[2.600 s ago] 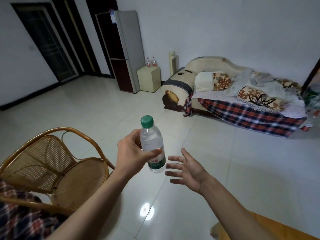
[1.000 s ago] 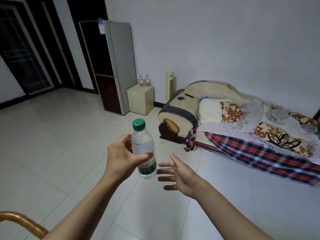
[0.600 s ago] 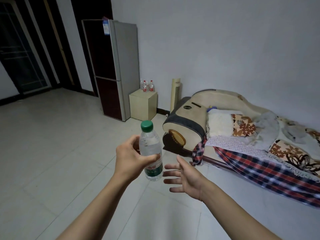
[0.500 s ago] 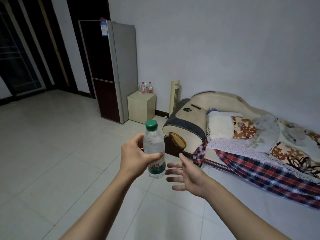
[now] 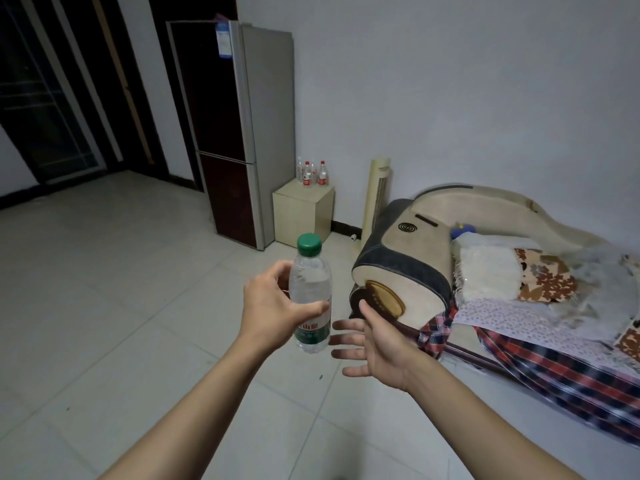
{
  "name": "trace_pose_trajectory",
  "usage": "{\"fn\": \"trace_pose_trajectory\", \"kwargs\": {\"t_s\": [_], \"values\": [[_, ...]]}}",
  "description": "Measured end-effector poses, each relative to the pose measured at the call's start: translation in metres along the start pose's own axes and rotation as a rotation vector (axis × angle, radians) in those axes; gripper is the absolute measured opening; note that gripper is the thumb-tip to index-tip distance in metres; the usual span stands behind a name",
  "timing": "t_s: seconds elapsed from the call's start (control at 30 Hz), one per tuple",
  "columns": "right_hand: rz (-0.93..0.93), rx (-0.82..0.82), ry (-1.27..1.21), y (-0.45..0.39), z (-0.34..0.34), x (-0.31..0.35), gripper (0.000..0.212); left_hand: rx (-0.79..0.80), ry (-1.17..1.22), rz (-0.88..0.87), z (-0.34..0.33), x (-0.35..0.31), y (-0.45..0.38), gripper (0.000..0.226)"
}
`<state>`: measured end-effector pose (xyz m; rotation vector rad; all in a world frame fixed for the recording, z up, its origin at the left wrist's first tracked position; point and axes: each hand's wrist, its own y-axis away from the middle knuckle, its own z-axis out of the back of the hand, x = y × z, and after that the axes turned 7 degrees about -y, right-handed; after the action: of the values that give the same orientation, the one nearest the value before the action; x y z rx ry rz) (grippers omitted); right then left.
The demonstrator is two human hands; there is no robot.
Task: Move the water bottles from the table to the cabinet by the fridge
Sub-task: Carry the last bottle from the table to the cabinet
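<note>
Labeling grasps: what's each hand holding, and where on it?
Left hand grips the green-capped water bottle round its middle, just above the label. Right hand is open, holding nothing.

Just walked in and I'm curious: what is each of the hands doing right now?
Left hand: holding the water bottle upright, fingers wrapped around its middle.
Right hand: open, fingers spread, holding nothing.

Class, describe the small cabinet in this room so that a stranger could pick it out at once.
Find the tall fridge against the back wall. Right beside it, on its right, stands the low pale-yellow cabinet, a plain box. It alone carries red-capped bottles on top, unlike the slim tower fan further right.
</note>
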<state>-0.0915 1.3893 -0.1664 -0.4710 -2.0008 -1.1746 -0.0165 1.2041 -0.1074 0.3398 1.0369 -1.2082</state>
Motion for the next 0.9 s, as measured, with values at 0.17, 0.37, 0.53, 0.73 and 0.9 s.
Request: {"fn": "trace_pose_trajectory", "kwargs": {"t_s": [0.17,0.37,0.53,0.73,0.9], "values": [[0.007,0.051,0.024,-0.080,0.015,0.060,0.070,-0.003,-0.087,-0.006,-0.024,0.008,-0.089,0.056],[0.012,0.091,0.001,-0.160,0.031,0.142,0.070,-0.038,-0.121,0.004,-0.045,0.014,-0.197,0.058],[0.004,0.083,-0.048,-0.216,0.046,0.188,0.069,-0.063,-0.051,0.052,-0.058,0.038,-0.267,0.060],[-0.010,0.029,-0.045,-0.297,0.047,0.232,0.072,-0.054,-0.013,0.054,-0.074,0.080,-0.349,0.061],[-0.003,-0.042,-0.072,-0.363,0.027,0.277,0.072,-0.037,0.041,0.003,-0.071,0.115,-0.428,0.057]]}}
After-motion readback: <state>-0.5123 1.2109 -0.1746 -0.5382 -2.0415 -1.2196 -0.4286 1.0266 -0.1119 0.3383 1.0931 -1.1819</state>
